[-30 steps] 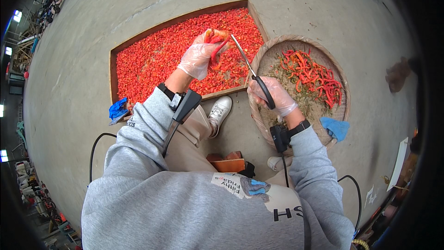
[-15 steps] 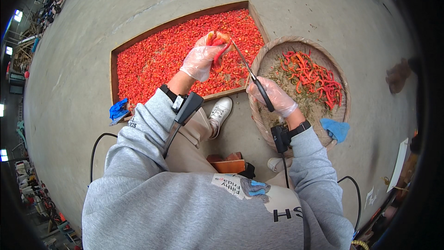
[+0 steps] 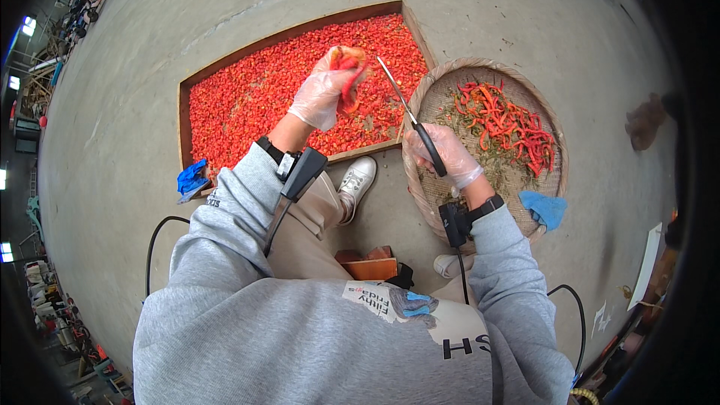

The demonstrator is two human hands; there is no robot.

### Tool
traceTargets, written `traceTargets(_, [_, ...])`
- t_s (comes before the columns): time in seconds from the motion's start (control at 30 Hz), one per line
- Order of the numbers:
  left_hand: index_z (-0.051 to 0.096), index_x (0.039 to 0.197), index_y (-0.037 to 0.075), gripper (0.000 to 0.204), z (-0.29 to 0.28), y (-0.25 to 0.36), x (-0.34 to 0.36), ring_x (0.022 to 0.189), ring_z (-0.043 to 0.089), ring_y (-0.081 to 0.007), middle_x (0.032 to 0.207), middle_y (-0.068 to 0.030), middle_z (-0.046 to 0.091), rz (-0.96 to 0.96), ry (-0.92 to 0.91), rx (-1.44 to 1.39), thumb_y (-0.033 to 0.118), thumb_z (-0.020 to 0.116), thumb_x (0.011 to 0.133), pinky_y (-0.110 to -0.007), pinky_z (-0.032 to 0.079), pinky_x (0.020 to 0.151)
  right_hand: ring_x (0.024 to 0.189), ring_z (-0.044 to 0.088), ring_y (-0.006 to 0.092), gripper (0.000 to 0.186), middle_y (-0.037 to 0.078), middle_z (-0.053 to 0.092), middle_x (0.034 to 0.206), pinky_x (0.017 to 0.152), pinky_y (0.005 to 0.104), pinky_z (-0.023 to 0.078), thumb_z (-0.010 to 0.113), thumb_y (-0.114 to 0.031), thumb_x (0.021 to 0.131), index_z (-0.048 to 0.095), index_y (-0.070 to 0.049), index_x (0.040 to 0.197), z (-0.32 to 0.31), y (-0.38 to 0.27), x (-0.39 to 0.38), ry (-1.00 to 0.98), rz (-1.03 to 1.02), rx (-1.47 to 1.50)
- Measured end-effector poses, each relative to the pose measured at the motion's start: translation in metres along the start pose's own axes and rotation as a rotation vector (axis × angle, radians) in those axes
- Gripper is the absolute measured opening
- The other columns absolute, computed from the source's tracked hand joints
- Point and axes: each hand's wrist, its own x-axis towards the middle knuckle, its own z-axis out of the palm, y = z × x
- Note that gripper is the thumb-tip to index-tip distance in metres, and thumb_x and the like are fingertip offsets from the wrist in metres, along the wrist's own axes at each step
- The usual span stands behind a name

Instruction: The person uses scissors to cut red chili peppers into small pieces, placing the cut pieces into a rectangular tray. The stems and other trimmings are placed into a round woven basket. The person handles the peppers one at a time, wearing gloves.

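My left hand [image 3: 320, 94], in a clear plastic glove, grips a small bunch of red chillies [image 3: 349, 82] above a wooden-framed tray [image 3: 182, 109] full of chopped red pieces [image 3: 262, 82]. My gloved right hand [image 3: 442, 151] holds black-handled scissors [image 3: 426, 142], their long blades angled up toward the chillies, with the tips just right of the bunch and apart from it. Under and beside that hand lies a round woven basket [image 3: 561, 142] with a pile of whole red chillies [image 3: 502, 124] and scattered green stems.
A blue cloth [image 3: 541, 208] sits on the basket's near-right rim, and blue crumpled material [image 3: 191, 178] by the tray's near-left corner. My shoe [image 3: 356, 184] is just below the tray; a brick-coloured wooden object [image 3: 367, 266] lies between my legs. Clutter [image 3: 37, 82] lines the left.
My left hand and the chillies dipped slightly, then rose back a little up and left, widening the gap to the scissor tips. The scissors and right hand have barely moved.
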Motion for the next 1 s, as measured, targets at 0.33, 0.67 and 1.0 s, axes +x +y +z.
traceTargets(0.33, [0.051, 0.104, 0.007, 0.026, -0.014, 0.002, 0.007, 0.058, 0.051, -0.0126, 0.069, -0.0016, 0.051, -0.141, 0.007, -0.082, 0.01, 0.06, 0.08, -0.031, 0.049, 0.047, 0.057, 0.046, 0.0034, 0.026, -0.003, 0.052, 0.069, 0.05, 0.0182, 0.037, 0.064, -0.033, 0.088, 0.057, -0.009, 0.085, 0.0, 0.005, 0.004, -0.045, -0.072, 0.035])
traceTargets(0.67, [0.046, 0.108, 0.013, 0.026, -0.017, -0.019, 0.014, 0.068, 0.054, -0.0094, 0.092, 0.0001, 0.054, 0.074, 0.072, 0.351, 0.009, 0.06, 0.087, -0.027, 0.049, 0.052, 0.071, 0.042, 0.0058, 0.017, -0.004, 0.047, 0.079, 0.065, 0.0213, 0.038, 0.061, -0.022, 0.086, 0.053, -0.007, 0.086, -0.007, -0.007, -0.007, -0.151, -0.123, -0.155])
traceTargets(1.0, [0.046, 0.107, 0.008, 0.026, -0.001, -0.018, 0.011, 0.063, 0.045, -0.0064, 0.082, -0.0005, 0.051, 0.324, 0.062, 0.707, 0.001, 0.058, 0.085, -0.024, 0.04, 0.052, 0.062, 0.045, 0.0053, 0.028, -0.002, 0.051, 0.074, 0.058, 0.02, 0.038, 0.061, -0.033, 0.088, 0.055, -0.006, 0.089, -0.002, -0.001, -0.005, -0.224, -0.071, -0.009])
